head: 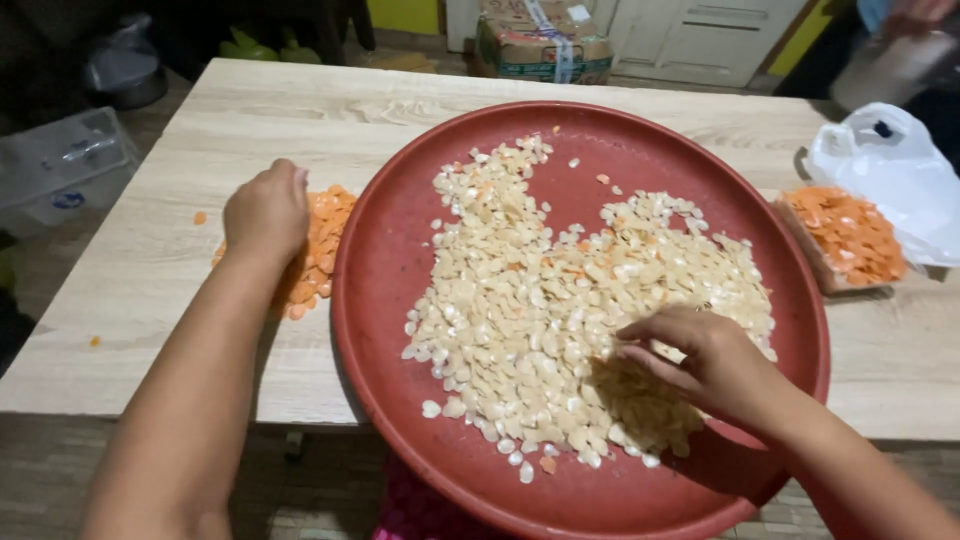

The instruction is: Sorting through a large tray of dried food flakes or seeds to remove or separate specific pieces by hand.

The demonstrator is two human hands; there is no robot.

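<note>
A large round red plastic tray (pixel 400 230) lies on the pale wood-grain table (pixel 150 250), overhanging its near edge. A heap of pale flat peeled seeds (pixel 540 300) lies in the tray, mostly toward its middle and right. The right hand (pixel 700 360) rests on the near right part of that heap. Left of the tray, on the table, lies a pile of orange seed skins (pixel 322 240), with the left hand (pixel 266 212) on its left side. Right of the tray sits a second heap of orange skins (pixel 848 235), and just behind it a white plastic bag (pixel 900 170).
</note>
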